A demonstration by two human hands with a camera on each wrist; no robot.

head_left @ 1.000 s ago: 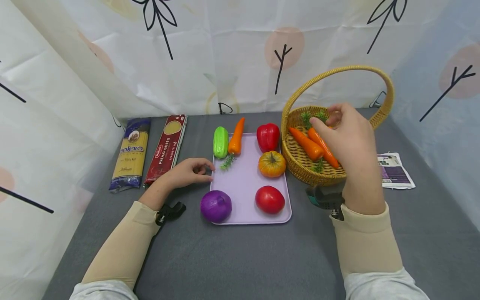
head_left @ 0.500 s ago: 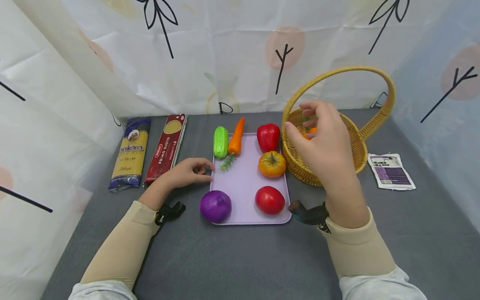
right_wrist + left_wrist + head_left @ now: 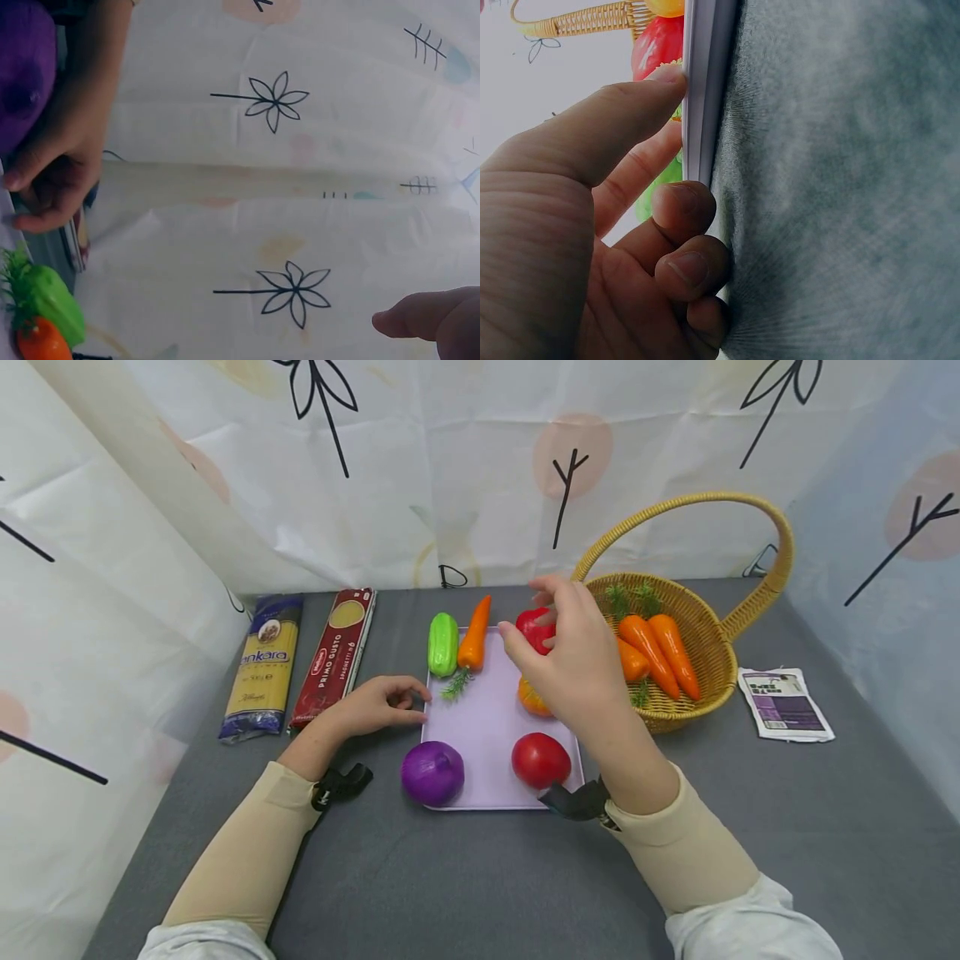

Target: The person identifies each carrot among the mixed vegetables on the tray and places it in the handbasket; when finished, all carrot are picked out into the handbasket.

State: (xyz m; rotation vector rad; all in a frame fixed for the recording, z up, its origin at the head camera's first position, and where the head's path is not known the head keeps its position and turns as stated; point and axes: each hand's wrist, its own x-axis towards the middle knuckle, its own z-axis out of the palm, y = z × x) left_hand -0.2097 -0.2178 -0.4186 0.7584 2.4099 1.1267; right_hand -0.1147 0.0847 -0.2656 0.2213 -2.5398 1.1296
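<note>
My left hand [image 3: 378, 703] rests at the left edge of a lilac tray [image 3: 486, 727]. In the left wrist view its thumb [image 3: 634, 105] touches the tray's rim, with the other fingers loosely curled on the cloth. Nothing is in my right hand [image 3: 577, 664], which hovers over the tray's right side with thumb and fingers apart. Behind it, a red bell pepper [image 3: 531, 628] and a small orange pumpkin [image 3: 531, 697] are partly hidden. The tray also bears a tomato [image 3: 541, 761], a purple onion [image 3: 432, 774], a green cucumber [image 3: 442, 645] and a carrot [image 3: 474, 643] with leafy top.
A wicker basket [image 3: 712, 647] with a tall handle stands right of the tray, several carrots [image 3: 649, 652] inside. Two spaghetti packs [image 3: 262, 668] lie at the left. A purple-and-white packet [image 3: 785, 703] lies at the far right. Printed cloth [image 3: 465, 468] hangs along the back.
My right hand has moved left from above the basket to over the tray, uncovering the carrots in the basket. The left hand has stayed at the tray's edge.
</note>
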